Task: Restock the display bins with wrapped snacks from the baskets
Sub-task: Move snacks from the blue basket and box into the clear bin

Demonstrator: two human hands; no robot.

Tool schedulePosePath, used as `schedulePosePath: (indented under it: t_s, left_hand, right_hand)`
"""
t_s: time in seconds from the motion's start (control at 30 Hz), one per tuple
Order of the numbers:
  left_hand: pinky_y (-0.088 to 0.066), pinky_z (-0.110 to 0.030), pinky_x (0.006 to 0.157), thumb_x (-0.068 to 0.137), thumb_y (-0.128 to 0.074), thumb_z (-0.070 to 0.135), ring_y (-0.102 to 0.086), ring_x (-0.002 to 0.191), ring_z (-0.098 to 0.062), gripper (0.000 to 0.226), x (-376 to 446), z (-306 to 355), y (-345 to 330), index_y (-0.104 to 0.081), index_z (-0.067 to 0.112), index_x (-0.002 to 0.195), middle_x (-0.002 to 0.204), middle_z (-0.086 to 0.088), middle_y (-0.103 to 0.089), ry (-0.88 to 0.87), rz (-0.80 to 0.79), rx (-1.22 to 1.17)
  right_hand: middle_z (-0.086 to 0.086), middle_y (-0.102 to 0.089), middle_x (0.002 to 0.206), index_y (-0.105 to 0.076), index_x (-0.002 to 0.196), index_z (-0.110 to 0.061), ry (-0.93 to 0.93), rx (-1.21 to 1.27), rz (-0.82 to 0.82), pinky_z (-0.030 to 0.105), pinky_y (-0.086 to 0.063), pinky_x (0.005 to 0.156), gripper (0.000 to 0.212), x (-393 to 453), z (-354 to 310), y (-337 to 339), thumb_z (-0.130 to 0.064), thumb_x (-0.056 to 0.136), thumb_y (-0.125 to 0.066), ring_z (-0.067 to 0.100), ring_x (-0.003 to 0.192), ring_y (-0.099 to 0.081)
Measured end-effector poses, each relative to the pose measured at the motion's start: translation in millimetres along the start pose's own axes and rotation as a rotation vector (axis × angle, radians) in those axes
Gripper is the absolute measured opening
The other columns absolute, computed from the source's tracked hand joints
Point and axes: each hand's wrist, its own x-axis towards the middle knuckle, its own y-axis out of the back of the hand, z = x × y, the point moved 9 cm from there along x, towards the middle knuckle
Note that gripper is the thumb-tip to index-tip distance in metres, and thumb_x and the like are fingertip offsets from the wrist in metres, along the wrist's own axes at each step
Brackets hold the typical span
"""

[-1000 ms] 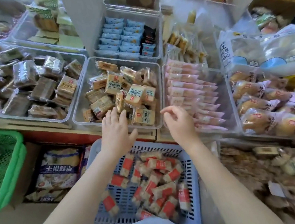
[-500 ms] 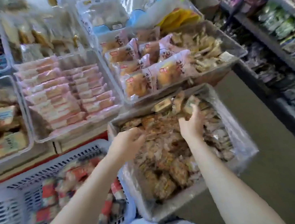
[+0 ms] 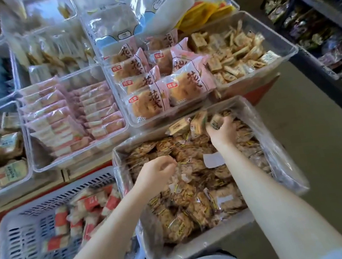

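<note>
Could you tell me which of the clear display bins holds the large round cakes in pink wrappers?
The middle bin just behind the lined box; the bin to its left holds slim pink bars, the right one small tan squares.

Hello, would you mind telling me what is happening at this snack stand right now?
A person is working over a lined box of wrapped brown snacks. The right hand grips a few small packets at the box's far end, near the clear display bins. The left hand hovers loosely curled above the box.
</note>
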Motion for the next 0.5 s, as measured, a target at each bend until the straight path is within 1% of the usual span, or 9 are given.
schedulePosePath:
  t_s: [0.03, 0.07, 0.13, 0.17, 0.27, 0.33, 0.4, 0.43, 0.5]
  left_hand:
    - [-0.058, -0.032, 0.072, 0.099, -0.054, 0.029, -0.07, 0.078, -0.012, 0.021, -1, -1, -1, -0.071, 0.03, 0.111, 0.091, 0.013, -0.073, 0.011, -0.002, -0.014]
    - [-0.057, -0.03, 0.069, 0.1, -0.053, 0.029, -0.07, 0.077, -0.01, 0.021, -2, -3, -1, -0.071, 0.03, 0.111, 0.091, 0.013, -0.073, 0.02, 0.001, -0.021]
    - [-0.052, -0.022, 0.064, 0.1, -0.053, 0.027, -0.068, 0.077, -0.005, 0.019, -4, -5, 0, -0.07, 0.031, 0.108, 0.09, 0.014, -0.073, 0.037, 0.016, -0.033]
    - [-0.051, -0.019, 0.064, 0.1, -0.054, 0.026, -0.068, 0.076, -0.003, 0.019, -5, -7, 2, -0.07, 0.03, 0.107, 0.088, 0.014, -0.073, 0.044, 0.025, -0.052]
    - [-0.048, -0.015, 0.062, 0.1, -0.054, 0.023, -0.069, 0.075, 0.001, 0.019, -6, -13, 1, -0.07, 0.028, 0.107, 0.086, 0.011, -0.074, 0.073, 0.031, -0.127]
    - [-0.054, -0.022, 0.065, 0.099, -0.054, 0.024, -0.071, 0.078, -0.005, 0.018, -4, -16, -2, -0.07, 0.029, 0.104, 0.087, 0.008, -0.075, 0.107, 0.017, -0.166]
    - [-0.061, -0.036, 0.077, 0.099, -0.055, 0.028, -0.073, 0.082, -0.012, 0.016, 0, -20, -6, -0.07, 0.029, 0.106, 0.09, 0.005, -0.076, 0.153, 0.002, -0.229]
    - [-0.061, -0.039, 0.082, 0.099, -0.056, 0.031, -0.073, 0.084, -0.013, 0.018, -1, -20, -10, -0.068, 0.026, 0.112, 0.094, 0.003, -0.075, 0.177, -0.021, -0.281]
    - [-0.061, -0.04, 0.084, 0.097, -0.061, 0.041, -0.073, 0.093, -0.016, 0.035, -5, -16, -24, -0.058, 0.023, 0.127, 0.11, -0.002, -0.072, 0.203, -0.133, -0.441]
  right_hand:
    - [0.012, -0.048, 0.135, -0.044, 0.13, -0.012, -0.035, 0.07, 0.022, 0.04, -0.049, 0.083, 0.057, 6, -3, 4, -0.035, 0.088, -0.075, 0.034, 0.119, -0.056]
    - [0.013, -0.048, 0.138, -0.039, 0.135, -0.01, -0.059, 0.091, 0.027, 0.042, -0.051, 0.088, 0.067, 11, -7, 6, -0.032, 0.085, -0.078, 0.035, 0.122, -0.056]
    - [0.014, -0.042, 0.146, -0.027, 0.148, -0.013, -0.073, 0.014, -0.029, 0.044, -0.049, 0.096, 0.086, 16, -13, 2, -0.029, 0.082, -0.08, 0.035, 0.129, -0.051]
    - [0.014, -0.04, 0.148, -0.024, 0.151, -0.016, -0.057, -0.049, -0.069, 0.045, -0.048, 0.097, 0.09, 14, -17, -3, -0.03, 0.081, -0.079, 0.035, 0.13, -0.049]
    - [0.015, -0.038, 0.144, -0.032, 0.147, -0.019, 0.023, -0.22, -0.198, 0.044, -0.05, 0.091, 0.078, -11, -23, -15, -0.034, 0.084, -0.074, 0.038, 0.125, -0.051]
    - [0.014, -0.04, 0.143, -0.032, 0.147, -0.018, 0.006, -0.233, -0.35, 0.037, -0.045, 0.083, 0.073, -42, -15, -22, -0.033, 0.087, -0.07, 0.036, 0.122, -0.051]
    - [0.009, -0.05, 0.135, -0.042, 0.139, -0.019, 0.033, -0.142, -0.496, 0.034, -0.047, 0.081, 0.061, -76, -7, -27, -0.032, 0.087, -0.071, 0.026, 0.112, -0.055]
    - [0.005, -0.055, 0.129, -0.048, 0.13, -0.021, 0.081, -0.083, -0.534, 0.033, -0.05, 0.08, 0.053, -91, -6, -28, -0.033, 0.086, -0.074, 0.021, 0.106, -0.057]
    - [-0.003, -0.06, 0.116, -0.055, 0.115, -0.026, 0.183, 0.025, -0.546, 0.027, -0.05, 0.072, 0.038, -121, -14, -20, -0.039, 0.086, -0.075, 0.012, 0.1, -0.059]
